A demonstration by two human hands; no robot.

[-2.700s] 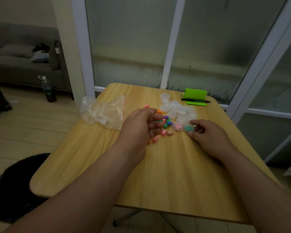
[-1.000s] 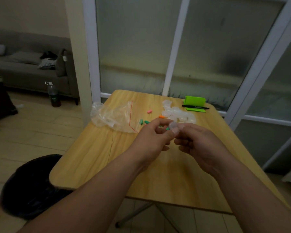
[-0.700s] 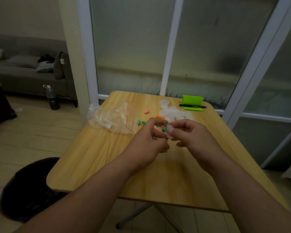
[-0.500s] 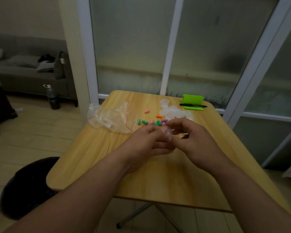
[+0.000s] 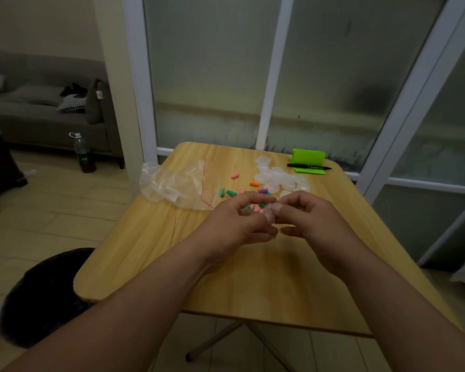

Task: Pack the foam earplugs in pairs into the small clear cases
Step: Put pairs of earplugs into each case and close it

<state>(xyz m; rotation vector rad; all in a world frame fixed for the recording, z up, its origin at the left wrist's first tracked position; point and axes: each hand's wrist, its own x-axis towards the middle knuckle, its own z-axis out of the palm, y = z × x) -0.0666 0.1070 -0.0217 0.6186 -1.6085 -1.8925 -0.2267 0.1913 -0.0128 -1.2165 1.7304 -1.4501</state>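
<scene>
Clear case pinched over bench

Both grips narrow on it, left hand and right hand meeting fingertip to fingertip. Loose earplugs and empty cases lie just beyond; plastic bag to their left.

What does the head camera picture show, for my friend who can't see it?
Over a wooden table, the left hand and right hand pinch a small clear case between them. Behind them lie colourful earplugs, a pile of clear cases, a plastic bag and a black pen.
</scene>
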